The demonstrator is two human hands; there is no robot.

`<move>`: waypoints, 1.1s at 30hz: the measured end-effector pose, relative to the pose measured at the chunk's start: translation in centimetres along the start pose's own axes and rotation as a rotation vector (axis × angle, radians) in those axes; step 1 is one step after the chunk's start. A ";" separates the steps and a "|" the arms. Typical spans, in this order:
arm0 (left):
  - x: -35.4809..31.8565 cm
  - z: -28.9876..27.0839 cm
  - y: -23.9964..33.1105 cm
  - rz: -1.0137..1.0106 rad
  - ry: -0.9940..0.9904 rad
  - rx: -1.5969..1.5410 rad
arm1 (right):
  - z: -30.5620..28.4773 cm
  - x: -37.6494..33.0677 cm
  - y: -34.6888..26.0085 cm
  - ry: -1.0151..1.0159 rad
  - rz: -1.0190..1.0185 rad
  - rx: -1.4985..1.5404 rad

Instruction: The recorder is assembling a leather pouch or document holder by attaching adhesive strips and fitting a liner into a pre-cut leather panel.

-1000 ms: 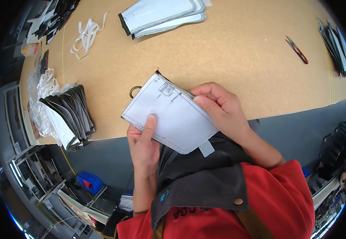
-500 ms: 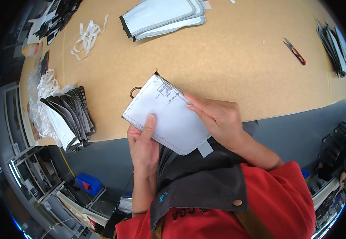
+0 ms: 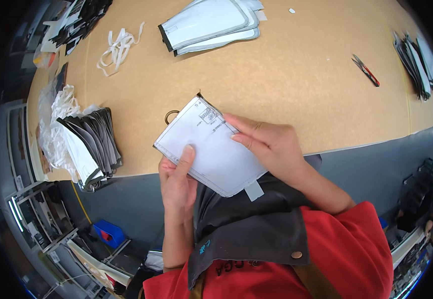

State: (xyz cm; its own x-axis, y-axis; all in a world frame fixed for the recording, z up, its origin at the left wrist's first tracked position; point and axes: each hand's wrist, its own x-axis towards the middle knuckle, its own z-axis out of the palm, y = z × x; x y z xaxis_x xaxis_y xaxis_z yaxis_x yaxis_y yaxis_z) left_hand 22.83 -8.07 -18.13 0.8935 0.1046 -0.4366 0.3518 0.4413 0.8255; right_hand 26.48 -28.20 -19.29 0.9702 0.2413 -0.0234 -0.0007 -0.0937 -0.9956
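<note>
I hold a flat white fabric panel (image 3: 208,147) with dark edging, a small tab at its lower corner and a printed label near its top, over the near edge of the brown table (image 3: 286,89). My left hand (image 3: 176,179) grips its lower left edge, thumb lying on the face. My right hand (image 3: 269,144) rests flat on its right side, fingers pointing toward the label. A small metal ring (image 3: 170,116) lies on the table just behind the panel's top left edge.
A stack of similar black-and-white panels (image 3: 89,144) sits at the table's left edge beside crumpled clear plastic (image 3: 57,114). More white panels (image 3: 211,25) lie at the back, white straps (image 3: 117,45) at back left, red-handled snips (image 3: 366,70) at right, dark pieces (image 3: 421,50) at far right.
My right hand has slid leftward across the panel, its fingers now reaching toward the label. The panel and my left hand have hardly shifted.
</note>
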 end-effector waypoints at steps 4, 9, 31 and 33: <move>0.3 1.0 1.0 -0.005 -0.039 0.017 | -0.4 0.9 0.9 -0.092 0.239 0.422; 0.3 1.4 1.6 0.021 -0.113 0.133 | -1.4 1.2 0.3 -0.211 0.425 0.571; -0.2 2.2 -1.1 0.544 0.340 0.763 | 2.2 -0.5 2.3 0.161 0.193 0.569; 0.1 2.1 -1.3 0.598 0.348 0.797 | 2.1 -0.1 2.2 0.156 0.199 0.604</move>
State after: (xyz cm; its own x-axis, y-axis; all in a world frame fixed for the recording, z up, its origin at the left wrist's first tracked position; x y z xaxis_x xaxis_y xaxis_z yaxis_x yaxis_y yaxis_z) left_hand 23.06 -10.50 -18.49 0.8971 0.4174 0.1447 0.0750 -0.4667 0.8812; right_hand 25.90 -26.37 -21.71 0.9613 0.1283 -0.2438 -0.2755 0.4482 -0.8504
